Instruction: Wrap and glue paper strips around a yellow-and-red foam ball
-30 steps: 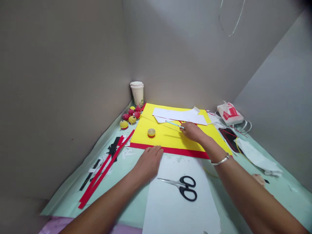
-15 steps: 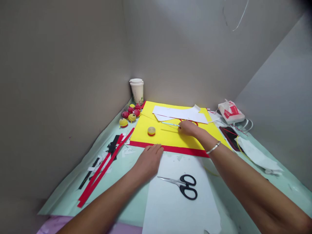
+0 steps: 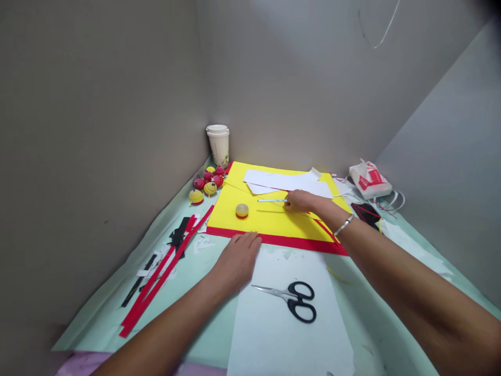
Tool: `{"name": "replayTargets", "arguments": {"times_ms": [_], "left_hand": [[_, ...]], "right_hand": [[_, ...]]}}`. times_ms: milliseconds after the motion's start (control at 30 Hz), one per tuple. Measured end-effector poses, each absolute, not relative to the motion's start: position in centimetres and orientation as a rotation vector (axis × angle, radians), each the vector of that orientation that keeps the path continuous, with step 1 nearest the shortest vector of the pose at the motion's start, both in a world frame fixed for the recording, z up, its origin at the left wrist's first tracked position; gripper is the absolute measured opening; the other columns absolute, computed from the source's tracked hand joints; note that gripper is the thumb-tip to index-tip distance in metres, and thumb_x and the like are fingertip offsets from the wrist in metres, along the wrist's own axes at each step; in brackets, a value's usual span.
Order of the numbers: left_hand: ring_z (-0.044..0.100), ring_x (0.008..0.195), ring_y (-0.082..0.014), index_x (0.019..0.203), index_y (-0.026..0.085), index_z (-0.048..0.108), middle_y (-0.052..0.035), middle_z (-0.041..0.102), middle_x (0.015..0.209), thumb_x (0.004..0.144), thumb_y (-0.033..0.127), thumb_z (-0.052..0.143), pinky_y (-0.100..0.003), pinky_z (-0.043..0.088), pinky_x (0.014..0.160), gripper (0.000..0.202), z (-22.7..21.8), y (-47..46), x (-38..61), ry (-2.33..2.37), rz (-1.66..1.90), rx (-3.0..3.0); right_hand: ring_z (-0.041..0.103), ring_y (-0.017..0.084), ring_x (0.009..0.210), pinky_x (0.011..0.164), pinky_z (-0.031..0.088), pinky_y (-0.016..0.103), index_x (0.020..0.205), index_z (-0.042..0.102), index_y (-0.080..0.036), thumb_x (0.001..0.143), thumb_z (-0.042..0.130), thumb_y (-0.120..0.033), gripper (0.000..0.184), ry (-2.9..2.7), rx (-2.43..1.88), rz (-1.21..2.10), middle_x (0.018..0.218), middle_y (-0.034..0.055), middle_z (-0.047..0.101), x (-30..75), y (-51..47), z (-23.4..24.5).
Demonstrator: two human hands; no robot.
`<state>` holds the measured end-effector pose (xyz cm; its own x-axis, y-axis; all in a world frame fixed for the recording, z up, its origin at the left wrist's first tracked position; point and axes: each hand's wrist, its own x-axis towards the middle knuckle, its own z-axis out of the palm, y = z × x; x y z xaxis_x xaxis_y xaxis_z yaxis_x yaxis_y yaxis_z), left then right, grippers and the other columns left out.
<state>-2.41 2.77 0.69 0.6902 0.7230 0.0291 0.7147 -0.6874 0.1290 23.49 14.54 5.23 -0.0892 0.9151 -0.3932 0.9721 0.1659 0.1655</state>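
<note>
My left hand [image 3: 240, 261] lies flat with its fingertips at the near red border [image 3: 282, 241] of a yellow sheet [image 3: 235, 183], over the edge of a white paper [image 3: 289, 344]. My right hand [image 3: 300, 201] is closed round a thin pale-blue pencil-like stick [image 3: 271, 200], held above the sheet, its shadow falling below. To the left of the stick, a small round tape roll or disc [image 3: 241, 210] with a red base sits on the yellow. Narrow red strips [image 3: 326, 231] lie by my right wrist. Black-handled scissors [image 3: 301, 302] rest on the white paper, blades pointing left.
White paper pieces [image 3: 289, 180] cover the sheet's far part. Leftward are red and yellow round ornaments [image 3: 209, 188], long red strips [image 3: 156, 284], black scraps [image 3: 179, 235] and a lidded paper cup [image 3: 218, 146]. A tissue pack [image 3: 370, 180] and a dark phone-like object [image 3: 365, 214] lie right.
Red strips now show on the near side of my right wrist; before, red pieces showed beyond that hand. The stick points more level to the left. My left hand stays put.
</note>
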Motion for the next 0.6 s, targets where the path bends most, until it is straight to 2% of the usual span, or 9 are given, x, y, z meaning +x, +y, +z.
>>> {"name": "replayTargets", "arguments": {"times_ms": [367, 600], "left_hand": [[0.044, 0.134, -0.0279, 0.137, 0.01, 0.05, -0.0165, 0.05, 0.145, 0.093, 0.012, 0.038, -0.044, 0.036, 0.108, 0.046, 0.6, 2.8, -2.5, 1.165, 0.161, 2.807], [0.044, 0.135, -0.0283, 0.139, 0.012, 0.048, -0.0148, 0.048, 0.147, 0.092, 0.012, 0.038, -0.045, 0.034, 0.109, 0.047, 0.3, 3.0, -2.5, 1.178, 0.149, 2.8]], "right_hand": [[0.065, 0.019, 0.094, 0.083, 0.055, 0.04, 0.114, 0.062, -0.017, 0.096, 0.057, -0.036, 0.027, 2.029, 1.699, -0.16, 0.112, 0.0076, 0.065, 22.9, 14.5, 6.4], [0.064, 0.02, 0.097, 0.084, 0.054, 0.041, 0.114, 0.062, -0.016, 0.096, 0.058, -0.036, 0.027, 2.033, 1.659, -0.148, 0.114, 0.0079, 0.065, 23.0, 14.9, 6.0]]}}
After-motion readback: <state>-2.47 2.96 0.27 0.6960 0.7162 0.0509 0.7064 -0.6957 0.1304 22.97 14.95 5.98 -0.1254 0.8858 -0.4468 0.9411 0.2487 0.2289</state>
